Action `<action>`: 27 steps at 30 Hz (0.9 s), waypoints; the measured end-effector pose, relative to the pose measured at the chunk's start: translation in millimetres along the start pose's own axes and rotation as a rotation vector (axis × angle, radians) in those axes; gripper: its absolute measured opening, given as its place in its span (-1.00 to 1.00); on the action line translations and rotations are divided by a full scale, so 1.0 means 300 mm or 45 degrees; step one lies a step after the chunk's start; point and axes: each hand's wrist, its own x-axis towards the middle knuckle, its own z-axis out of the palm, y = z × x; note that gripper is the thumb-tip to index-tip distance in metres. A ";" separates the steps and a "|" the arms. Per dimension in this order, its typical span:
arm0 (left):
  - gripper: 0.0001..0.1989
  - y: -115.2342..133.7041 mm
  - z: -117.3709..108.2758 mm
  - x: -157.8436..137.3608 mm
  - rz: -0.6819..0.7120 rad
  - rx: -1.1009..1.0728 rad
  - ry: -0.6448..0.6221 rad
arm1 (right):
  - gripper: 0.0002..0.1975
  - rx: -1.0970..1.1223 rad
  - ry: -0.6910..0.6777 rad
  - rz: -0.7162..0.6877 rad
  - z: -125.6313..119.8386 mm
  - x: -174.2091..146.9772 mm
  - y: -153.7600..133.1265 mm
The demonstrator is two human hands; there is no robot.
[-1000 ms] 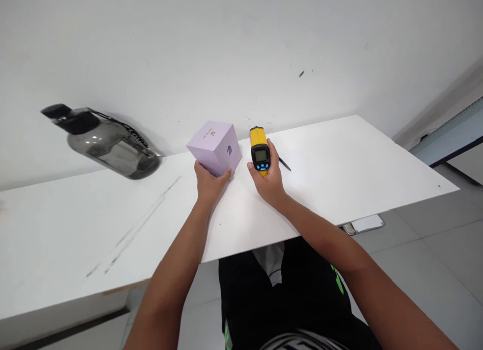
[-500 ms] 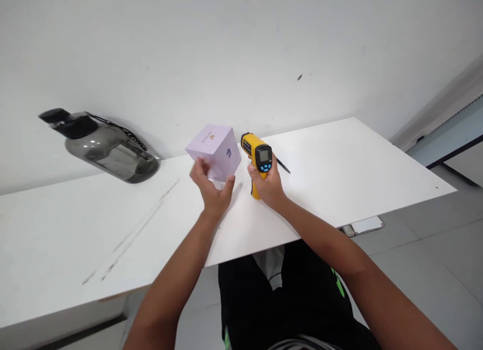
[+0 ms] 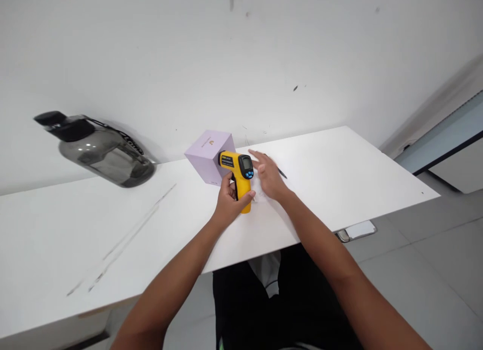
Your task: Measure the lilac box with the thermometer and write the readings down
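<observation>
Plainly, the box (image 3: pixel 206 156) behind the thermometer (image 3: pixel 241 178) is closed; the bottle (image 3: pixel 105 156), capped.

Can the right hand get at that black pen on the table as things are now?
Probably yes: the right hand looks open and empty, and the black pen lies right beside it, partly hidden. The yellow infrared thermometer is in the left hand, out of the way.

Place: plain indoor workspace, office or workroom; which of the 2 is unclear
Wall (image 3: pixel 151 63): white, scuffed and marked
Bench (image 3: pixel 339 179): white, streaked top set along the wall
Floor (image 3: pixel 433 249): large grey tiles
</observation>
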 end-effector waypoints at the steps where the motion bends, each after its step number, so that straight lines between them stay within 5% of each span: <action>1: -0.13 -0.001 -0.001 0.001 -0.019 0.032 -0.007 | -0.20 -0.135 0.071 0.006 -0.028 0.016 0.022; 4: -0.14 0.000 -0.010 0.002 -0.089 0.296 -0.017 | -0.37 -0.617 0.121 0.389 -0.114 0.045 0.084; 7: -0.14 0.011 -0.022 0.004 -0.144 0.537 -0.020 | -0.39 -1.009 -0.212 0.705 -0.169 0.045 0.124; 10: -0.13 0.015 -0.032 0.012 -0.217 0.429 -0.105 | -0.42 -1.107 -0.590 0.768 -0.177 0.038 0.136; 13: -0.12 0.004 -0.041 0.026 -0.273 0.264 -0.133 | -0.62 -1.114 -0.735 0.694 -0.168 0.046 0.121; 16: -0.11 -0.015 -0.044 0.035 -0.272 0.184 -0.102 | -0.68 -1.063 -0.718 0.611 -0.170 0.056 0.092; 19: -0.13 -0.025 -0.033 0.033 -0.235 0.109 -0.082 | -0.54 -0.945 -0.649 0.567 -0.176 0.039 0.068; 27: -0.18 0.002 0.002 0.015 -0.257 0.587 0.114 | -0.74 0.131 -0.175 0.450 -0.102 -0.105 0.083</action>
